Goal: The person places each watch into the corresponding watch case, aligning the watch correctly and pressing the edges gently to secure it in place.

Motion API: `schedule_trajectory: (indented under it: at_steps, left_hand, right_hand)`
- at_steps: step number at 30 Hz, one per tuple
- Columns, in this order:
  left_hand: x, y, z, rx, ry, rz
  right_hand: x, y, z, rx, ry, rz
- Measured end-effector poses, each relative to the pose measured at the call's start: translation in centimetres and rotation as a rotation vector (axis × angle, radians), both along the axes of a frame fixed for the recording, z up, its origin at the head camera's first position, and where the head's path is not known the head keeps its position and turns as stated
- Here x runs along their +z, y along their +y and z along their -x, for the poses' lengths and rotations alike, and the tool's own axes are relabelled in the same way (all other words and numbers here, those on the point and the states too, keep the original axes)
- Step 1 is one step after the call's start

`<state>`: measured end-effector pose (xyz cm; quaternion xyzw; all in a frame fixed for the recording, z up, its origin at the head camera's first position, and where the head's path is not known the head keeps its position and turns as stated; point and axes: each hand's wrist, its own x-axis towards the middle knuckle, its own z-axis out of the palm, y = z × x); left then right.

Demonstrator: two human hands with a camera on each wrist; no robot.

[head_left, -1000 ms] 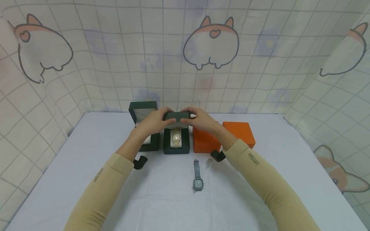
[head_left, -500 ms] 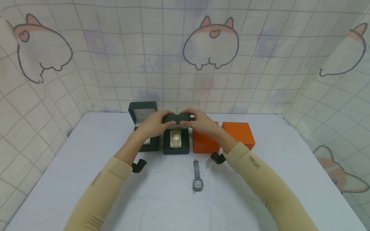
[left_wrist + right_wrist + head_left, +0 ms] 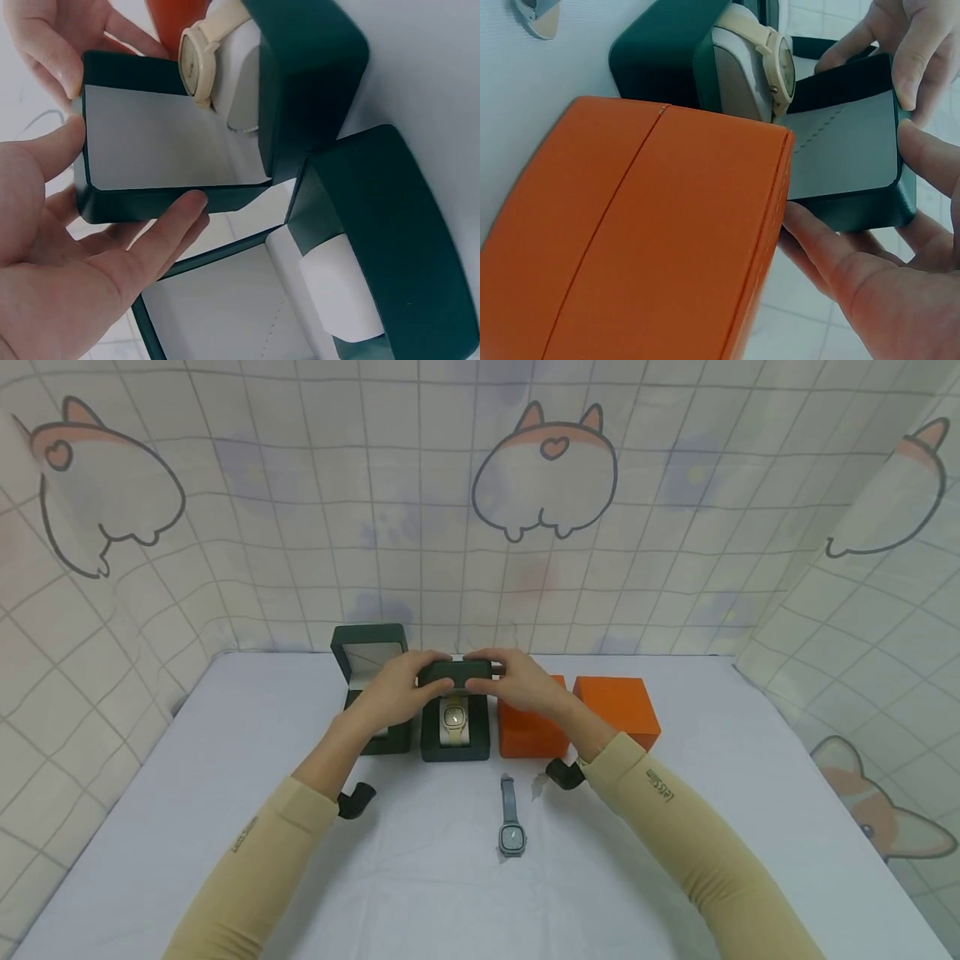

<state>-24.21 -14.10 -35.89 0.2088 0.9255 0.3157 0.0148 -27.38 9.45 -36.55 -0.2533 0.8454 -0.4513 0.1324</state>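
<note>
L grip (image 3: 400, 690) & R grip (image 3: 521, 682) both pinching green watch-box lid (image 3: 455, 672), tilted.
Cream watch (image 3: 453, 717) on white cushion (image 3: 238, 82) in base (image 3: 455, 752) below; 2nd green box (image 3: 369, 633), lid up, just L; orange boxes (image 3: 532, 731) to R; blue-grey watch (image 3: 512, 837) nearer cam on tabletop (image 3: 420, 877).

A dark green box (image 3: 455, 752) stands on a white table (image 3: 450, 902), lid (image 3: 459, 672) partly raised, a cream watch (image 3: 453, 717) around its white cushion (image 3: 241, 82).

In the head view, your left hand (image 3: 397, 689) hides parts of the left green box (image 3: 372, 662) and the middle green box (image 3: 455, 752). Your right wrist view cuts off the orange box (image 3: 649, 232) at left and bottom.
</note>
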Motion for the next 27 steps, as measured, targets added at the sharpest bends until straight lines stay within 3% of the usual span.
schedule_trajectory:
  at_steps: [27]
  left_hand:
    - [-1.4,-0.2,-1.2,-0.004,0.103,-0.036]
  right_hand:
    - [-0.7,-0.3,-1.3,-0.013,0.138,-0.044]
